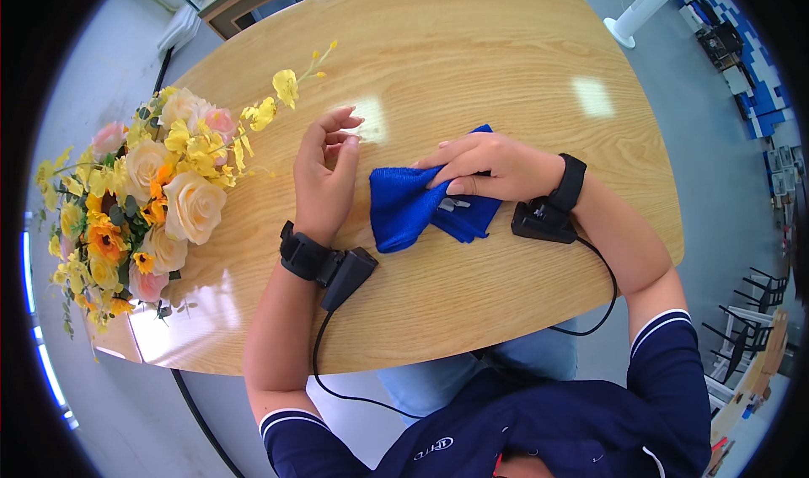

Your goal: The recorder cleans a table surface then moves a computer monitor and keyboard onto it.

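A blue cloth [400, 200] lies bunched and folded on the wooden table [497, 48], in front of me. My right hand [493, 162] rests on its upper right part, fingers and thumb closed on a fold. A small whitish mark or tag [455, 203] shows on the cloth just below my thumb. To the left of the cloth and apart from it, my left hand [327, 162] is held over the table with its fingers loosely curved and nothing in them.
A bouquet of yellow, cream, pink and orange flowers [143, 200] stands at the table's left. Each wrist wears a black strap with a black box, one left [347, 277] and one right [543, 221], trailing cables. A white pillar [645, 10] rises beyond the far right edge.
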Motion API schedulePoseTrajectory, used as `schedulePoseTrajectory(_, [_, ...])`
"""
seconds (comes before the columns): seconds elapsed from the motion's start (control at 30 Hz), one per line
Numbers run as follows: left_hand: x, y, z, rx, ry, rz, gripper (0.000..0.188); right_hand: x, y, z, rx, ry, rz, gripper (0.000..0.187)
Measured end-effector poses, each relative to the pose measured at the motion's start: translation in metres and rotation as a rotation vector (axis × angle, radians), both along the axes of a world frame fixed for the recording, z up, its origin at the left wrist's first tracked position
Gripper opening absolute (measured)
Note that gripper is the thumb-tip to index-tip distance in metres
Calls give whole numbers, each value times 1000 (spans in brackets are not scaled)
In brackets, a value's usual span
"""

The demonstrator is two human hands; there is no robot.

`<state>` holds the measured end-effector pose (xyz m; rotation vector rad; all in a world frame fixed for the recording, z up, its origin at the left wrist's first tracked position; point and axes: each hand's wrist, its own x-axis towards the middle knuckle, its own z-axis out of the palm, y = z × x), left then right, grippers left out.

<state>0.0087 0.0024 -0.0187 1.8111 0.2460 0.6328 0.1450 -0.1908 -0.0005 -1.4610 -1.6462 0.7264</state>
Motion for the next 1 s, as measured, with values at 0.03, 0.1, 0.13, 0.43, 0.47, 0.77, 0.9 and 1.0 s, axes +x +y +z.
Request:
schedulePoseTrajectory(0.03, [0,0,1,4,3,3,27,1,0,-1,50,-67,4,17])
schedulePoseTrajectory(0.1, [0,0,0,-1,4,4,27,1,0,-1,100,-133,9,18])
schedulePoseTrajectory(0.13, [0,0,0,-5,1,3,27,1,-1,2,93,-149,18,18])
schedulePoseTrajectory(0.43, [0,0,0,20,7,1,26,1,1,-1,92,-190,39,25])
schedulePoseTrajectory(0.47, [-1,0,1,18,10,2,26,2,1,-3,96,-175,23,26])
schedulePoseTrajectory(0.77, [-4,3,4,-22,87,-63,32,22,1,-13,92,-403,-620,25])
schedulePoseTrajectory(0.9, [-3,0,5,-10,76,-59,32,24,-2,-12,107,-444,-745,25])
schedulePoseTrajectory(1.0, [-3,0,5,-13,81,-60,31,23,-2,-8,140,-453,-697,25])
